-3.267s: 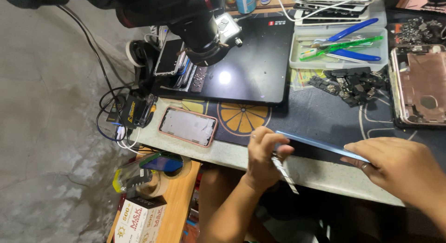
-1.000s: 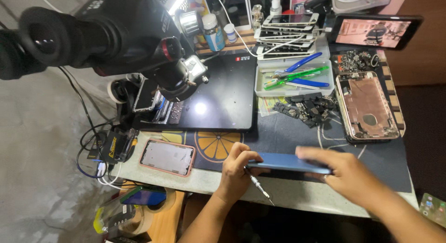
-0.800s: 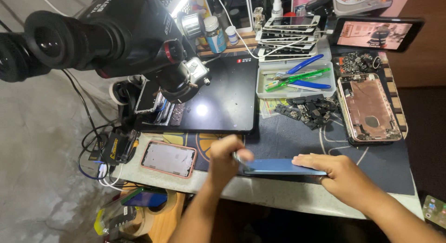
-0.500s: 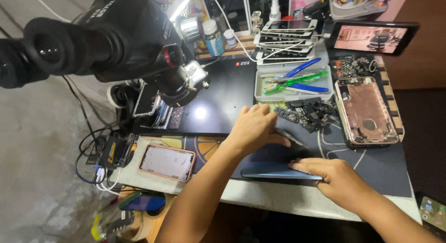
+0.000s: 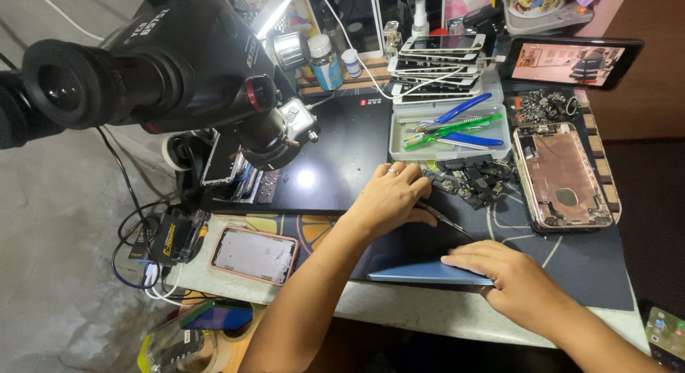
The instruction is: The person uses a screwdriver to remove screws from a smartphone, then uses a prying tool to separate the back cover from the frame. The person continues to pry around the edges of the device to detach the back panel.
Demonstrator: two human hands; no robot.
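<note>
My left hand (image 5: 390, 197) reaches forward over the dark work mat (image 5: 571, 259), fingers closed on thin metal tweezers (image 5: 444, 217) whose tip points right. It lies close to a heap of small black phone parts (image 5: 474, 179). My right hand (image 5: 508, 282) rests flat on a blue phone (image 5: 428, 272) lying at the mat's front edge, fingers spread over its right end.
A black microscope (image 5: 164, 66) looms at the left over a dark pad (image 5: 342, 166). A grey tray (image 5: 399, 130) holds blue and green tools. An opened rose-gold phone shell (image 5: 560, 177), a pink-framed phone (image 5: 255, 254), stacked phones (image 5: 435, 59) and a lit screen (image 5: 571, 61) surround.
My left hand has left the blue phone's left end and reached forward toward the loose parts with the tweezers. The blue phone has come down flat under my right hand.
</note>
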